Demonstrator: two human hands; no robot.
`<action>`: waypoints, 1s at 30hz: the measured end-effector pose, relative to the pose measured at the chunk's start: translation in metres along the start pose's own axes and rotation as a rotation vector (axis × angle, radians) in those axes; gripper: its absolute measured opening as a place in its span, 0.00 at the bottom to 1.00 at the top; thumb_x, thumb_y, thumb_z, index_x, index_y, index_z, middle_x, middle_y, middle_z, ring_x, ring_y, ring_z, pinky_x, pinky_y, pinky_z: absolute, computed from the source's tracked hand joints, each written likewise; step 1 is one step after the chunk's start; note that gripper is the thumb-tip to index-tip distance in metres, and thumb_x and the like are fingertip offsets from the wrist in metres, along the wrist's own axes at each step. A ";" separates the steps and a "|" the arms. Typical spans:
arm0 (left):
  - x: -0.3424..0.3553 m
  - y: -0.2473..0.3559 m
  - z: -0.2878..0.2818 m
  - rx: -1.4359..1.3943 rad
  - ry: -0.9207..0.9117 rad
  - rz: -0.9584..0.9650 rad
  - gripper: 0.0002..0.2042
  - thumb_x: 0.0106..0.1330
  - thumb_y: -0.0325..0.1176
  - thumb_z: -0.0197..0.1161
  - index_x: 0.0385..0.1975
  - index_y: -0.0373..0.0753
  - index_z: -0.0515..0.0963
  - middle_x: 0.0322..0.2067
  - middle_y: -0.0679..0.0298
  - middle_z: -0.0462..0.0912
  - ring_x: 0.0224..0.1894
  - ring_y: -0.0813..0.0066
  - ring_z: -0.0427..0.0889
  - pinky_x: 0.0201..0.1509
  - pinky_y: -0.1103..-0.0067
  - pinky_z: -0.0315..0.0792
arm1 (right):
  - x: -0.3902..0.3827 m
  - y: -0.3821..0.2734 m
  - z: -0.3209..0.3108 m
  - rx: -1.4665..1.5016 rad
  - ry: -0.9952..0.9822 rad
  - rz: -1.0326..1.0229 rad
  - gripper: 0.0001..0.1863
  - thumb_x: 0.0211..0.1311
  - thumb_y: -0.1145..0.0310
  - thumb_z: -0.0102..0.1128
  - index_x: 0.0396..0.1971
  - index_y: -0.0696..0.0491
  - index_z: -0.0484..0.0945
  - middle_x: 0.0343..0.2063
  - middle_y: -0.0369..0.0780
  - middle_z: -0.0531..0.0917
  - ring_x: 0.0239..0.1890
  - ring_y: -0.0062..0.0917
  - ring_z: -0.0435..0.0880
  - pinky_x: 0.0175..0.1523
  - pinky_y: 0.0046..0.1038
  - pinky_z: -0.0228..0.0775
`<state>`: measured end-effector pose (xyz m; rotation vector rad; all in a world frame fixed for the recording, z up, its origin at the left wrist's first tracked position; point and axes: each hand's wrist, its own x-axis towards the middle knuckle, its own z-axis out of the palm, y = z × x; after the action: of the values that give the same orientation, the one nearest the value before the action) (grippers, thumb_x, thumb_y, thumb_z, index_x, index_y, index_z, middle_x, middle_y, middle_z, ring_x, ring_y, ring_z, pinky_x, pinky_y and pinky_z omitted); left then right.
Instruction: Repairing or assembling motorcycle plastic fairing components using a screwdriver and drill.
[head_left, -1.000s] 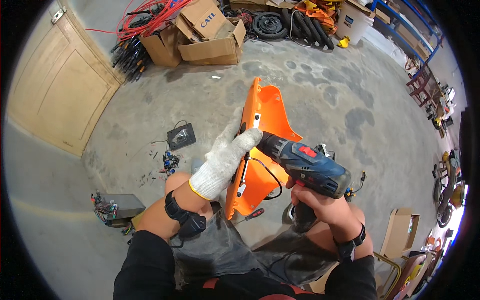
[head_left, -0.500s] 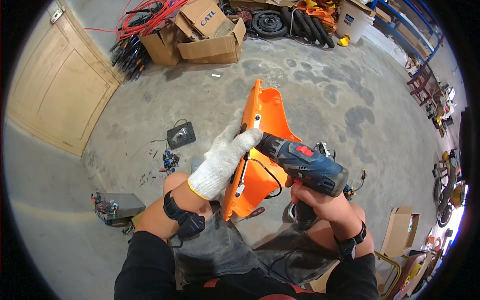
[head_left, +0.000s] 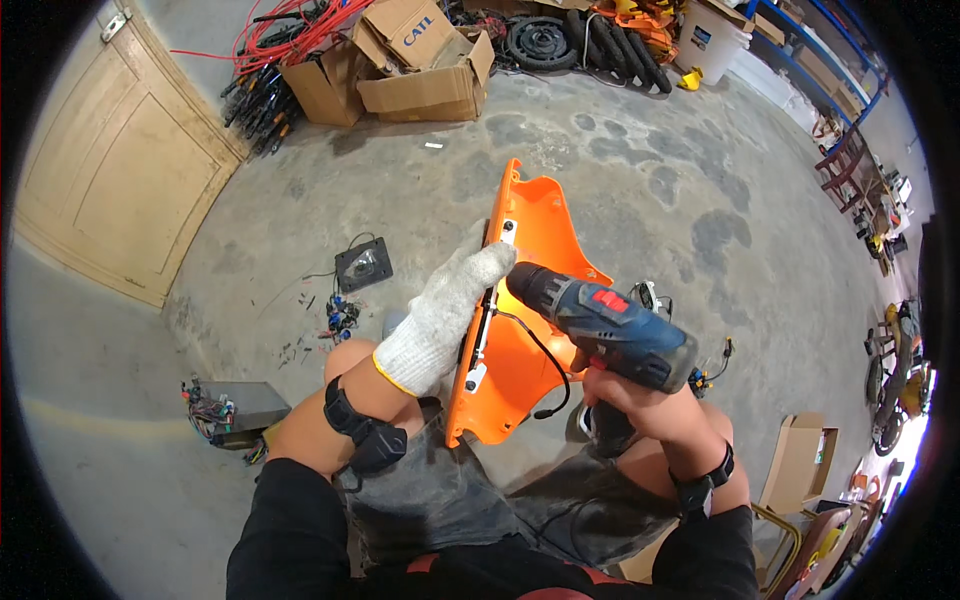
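Observation:
My left hand (head_left: pixel 437 318), in a white knit glove, grips the left edge of an orange plastic shell (head_left: pixel 542 222) that stands upright above my lap. Small white brackets sit along the shell's edge, and a thin black cable (head_left: pixel 545 350) with a plug hangs across its inner side. My bare right hand (head_left: pixel 630 393) is wrapped round the handle of a dark blue cordless drill (head_left: pixel 620 335). The drill's chuck points left at the shell, close to my gloved fingertips. Whether its bit touches the shell cannot be seen.
On the floor to the left lie a black square part (head_left: pixel 364 264), loose connectors (head_left: pixel 341 315) and a grey box with wires (head_left: pixel 245 408). Cardboard boxes (head_left: pixel 420 95) and tires (head_left: pixel 541 43) line the far side. An open carton (head_left: pixel 797 462) stands at right.
The orange shell has turned slightly, showing more of its inner side. My gloved fingers and the drill's chuck have shifted a little left, and the cable's plug hangs lower.

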<state>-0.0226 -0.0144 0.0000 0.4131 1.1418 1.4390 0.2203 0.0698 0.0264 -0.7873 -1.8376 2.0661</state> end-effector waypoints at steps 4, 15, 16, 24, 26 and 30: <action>0.003 0.000 0.002 0.105 0.010 0.012 0.33 0.70 0.47 0.61 0.71 0.36 0.66 0.54 0.56 0.80 0.52 0.70 0.81 0.57 0.74 0.76 | -0.001 -0.004 -0.004 -0.198 0.017 -0.152 0.16 0.59 0.78 0.70 0.48 0.57 0.80 0.39 0.36 0.87 0.41 0.19 0.85 0.50 0.25 0.78; -0.002 -0.001 0.002 0.313 0.070 0.079 0.39 0.69 0.51 0.62 0.75 0.37 0.59 0.57 0.52 0.78 0.55 0.68 0.80 0.60 0.75 0.74 | -0.004 -0.009 -0.004 -0.249 0.006 -0.131 0.15 0.59 0.76 0.71 0.46 0.57 0.80 0.36 0.36 0.87 0.40 0.19 0.85 0.49 0.25 0.78; -0.003 0.000 0.003 0.310 0.048 0.085 0.39 0.69 0.50 0.62 0.75 0.36 0.59 0.57 0.52 0.78 0.55 0.68 0.80 0.59 0.75 0.74 | -0.004 -0.010 -0.003 -0.213 0.019 -0.104 0.14 0.59 0.76 0.70 0.45 0.57 0.80 0.36 0.36 0.87 0.39 0.19 0.84 0.49 0.25 0.78; -0.008 0.003 0.009 0.167 -0.067 0.047 0.35 0.71 0.46 0.63 0.73 0.37 0.62 0.57 0.55 0.79 0.55 0.69 0.81 0.58 0.73 0.78 | -0.001 -0.008 -0.013 -0.135 -0.116 -0.159 0.44 0.60 0.76 0.72 0.74 0.52 0.58 0.46 0.36 0.82 0.40 0.19 0.82 0.46 0.26 0.78; -0.007 0.007 0.007 0.041 -0.124 -0.175 0.34 0.71 0.48 0.63 0.73 0.39 0.63 0.57 0.57 0.79 0.54 0.70 0.82 0.57 0.72 0.79 | -0.003 -0.007 -0.015 -0.192 -0.168 -0.230 0.50 0.61 0.76 0.72 0.78 0.50 0.51 0.47 0.36 0.81 0.40 0.20 0.81 0.45 0.26 0.78; -0.008 0.005 0.011 0.051 -0.159 -0.153 0.34 0.71 0.49 0.63 0.72 0.39 0.64 0.57 0.57 0.80 0.54 0.69 0.83 0.58 0.72 0.79 | -0.006 -0.013 -0.012 0.024 -0.193 0.007 0.48 0.62 0.75 0.72 0.78 0.50 0.51 0.44 0.37 0.81 0.37 0.21 0.83 0.38 0.26 0.80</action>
<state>-0.0147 -0.0157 0.0123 0.4584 1.0603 1.2243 0.2294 0.0785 0.0395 -0.6074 -1.9051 2.2326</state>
